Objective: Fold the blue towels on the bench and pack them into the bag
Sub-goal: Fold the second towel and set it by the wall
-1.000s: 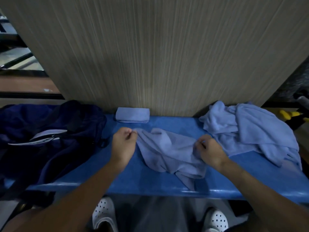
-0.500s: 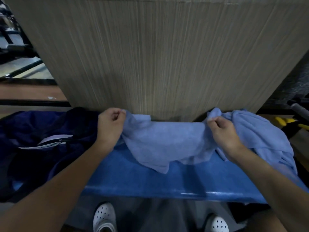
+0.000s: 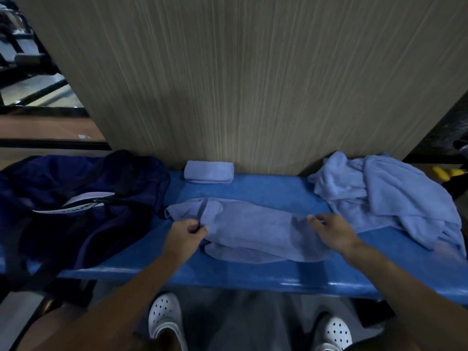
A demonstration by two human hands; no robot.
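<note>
A soft, limp towel (image 3: 253,224) lies spread lengthwise in a rumpled oblong on the smooth, glossy blue bench (image 3: 253,274). The left hand (image 3: 187,233) pinches its left end between thumb and curled fingers. The right hand (image 3: 331,230) rests on its right end, fingertips bent at the edge; I cannot tell whether they grip. A folded towel (image 3: 209,171), a neat rectangle, sits against the grained panel (image 3: 240,84). A crumpled heap (image 3: 379,193) lies right, and the slack navy bag (image 3: 76,198) left.
</note>
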